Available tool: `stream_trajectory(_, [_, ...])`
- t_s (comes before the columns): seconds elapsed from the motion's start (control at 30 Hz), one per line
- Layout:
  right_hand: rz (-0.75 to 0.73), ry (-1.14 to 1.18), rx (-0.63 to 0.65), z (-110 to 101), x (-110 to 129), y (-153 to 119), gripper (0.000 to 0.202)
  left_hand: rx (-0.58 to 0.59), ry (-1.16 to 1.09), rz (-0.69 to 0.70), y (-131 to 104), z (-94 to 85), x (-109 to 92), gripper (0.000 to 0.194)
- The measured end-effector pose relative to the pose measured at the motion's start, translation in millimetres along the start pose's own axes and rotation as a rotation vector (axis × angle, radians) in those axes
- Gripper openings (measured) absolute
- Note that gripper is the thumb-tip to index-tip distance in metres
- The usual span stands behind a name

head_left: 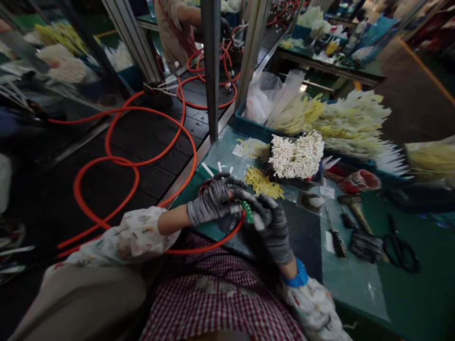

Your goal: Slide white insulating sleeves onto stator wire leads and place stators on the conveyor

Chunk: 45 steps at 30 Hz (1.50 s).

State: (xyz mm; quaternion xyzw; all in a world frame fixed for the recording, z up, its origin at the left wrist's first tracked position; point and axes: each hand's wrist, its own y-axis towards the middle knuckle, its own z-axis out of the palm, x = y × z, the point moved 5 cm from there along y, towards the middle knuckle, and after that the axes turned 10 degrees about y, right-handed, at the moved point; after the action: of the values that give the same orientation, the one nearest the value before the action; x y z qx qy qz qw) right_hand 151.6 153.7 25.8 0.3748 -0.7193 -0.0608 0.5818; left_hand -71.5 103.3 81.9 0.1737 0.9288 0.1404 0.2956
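Note:
My left hand (212,202), in a grey knit glove with bare fingertips, is closed near the end of an orange cable (229,237). Its fingers partly hide what they pinch. Just above it, several white-tipped ends (219,166) stick up. My right hand (275,229), gloved alike, has its thumb and fingers closed around a small green strip with white marks (248,212), right where the cable's end meets it. Both hands meet over the bench, fingers almost touching. The cable curves across my lap and loops away to the left.
Left, a dark conveyor (156,137) carries more orange cable loops beside metal posts (212,71). Ahead lie yellow pieces (263,182), a box of white sticks (296,155) and a bin of pale strips (348,123). To the right are a hammer (359,210), a screwdriver (337,239) and scissors (400,248).

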Motion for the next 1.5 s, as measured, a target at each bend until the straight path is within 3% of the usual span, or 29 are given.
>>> stream_trajectory(0.07, [-0.174, -0.066, -0.010, -20, 26, 7, 0.063, 0.106, -0.109, 0.006, 13, 3.4, -5, 0.030])
stream_trajectory(0.17, [-0.322, -0.118, 0.140, -32, 56, 21, 0.053, 0.241, -0.297, 0.007, 29, 5.9, -12, 0.026])
stream_trajectory(0.23, [-0.232, -0.045, 0.248, -30, 61, 30, 0.035, 0.310, -0.407, -0.049, 35, 6.9, -12, 0.026])
stream_trajectory(0.3, [-0.031, 0.097, 0.283, -25, 56, 36, 0.020, 0.341, -0.494, -0.135, 37, 7.6, -9, 0.031])
stream_trajectory(0.4, [0.160, 0.225, 0.278, -17, 45, 35, 0.017, 0.348, -0.568, -0.223, 31, 10.6, -4, 0.038])
stream_trajectory(0.47, [0.107, 0.213, 0.280, -16, 42, 32, 0.017, 0.299, -0.569, -0.236, 23, 11.9, -1, 0.042])
stream_trajectory(0.53, [-0.007, 0.170, 0.218, -18, 41, 29, 0.016, 0.175, -0.484, -0.217, 15, 8.7, -1, 0.044])
stream_trajectory(0.67, [-0.125, 0.156, 0.016, -23, 41, 27, 0.019, 0.004, -0.039, -0.070, 4, -0.2, -13, 0.031])
stream_trajectory(0.8, [-0.106, 0.195, -0.015, -17, 44, 28, 0.014, -0.042, 0.140, -0.049, 10, -4.3, -20, 0.026])
stream_trajectory(1.0, [0.010, 0.203, -0.045, -15, 35, 20, 0.008, -0.107, -0.040, 0.052, 18, -3.3, -20, 0.018])
stream_trajectory(1.17, [0.140, 0.197, -0.213, -5, 15, 16, 0.013, -0.177, 0.111, 0.045, 1, 14.3, -31, 0.011])
stream_trajectory(1.27, [0.191, 0.299, -0.328, 9, 12, 20, 0.017, -0.215, 0.225, 0.012, -5, 6.3, -35, 0.013])
stream_trajectory(1.33, [0.235, 0.379, -0.404, 20, 12, 22, 0.020, -0.167, 0.172, 0.001, 3, -7.9, -27, 0.017])
stream_trajectory(1.4, [0.276, 0.474, -0.410, 32, 13, 25, 0.025, -0.090, 0.081, -0.052, 22, -22.3, -5, 0.021])
stream_trajectory(1.47, [0.317, 0.580, -0.320, 46, 12, 27, 0.029, -0.019, 0.112, -0.162, 50, -29.0, 27, 0.022])
stream_trajectory(1.5, [0.339, 0.625, -0.253, 53, 11, 27, 0.030, 0.091, 0.184, -0.159, 66, -23.8, 41, 0.024])
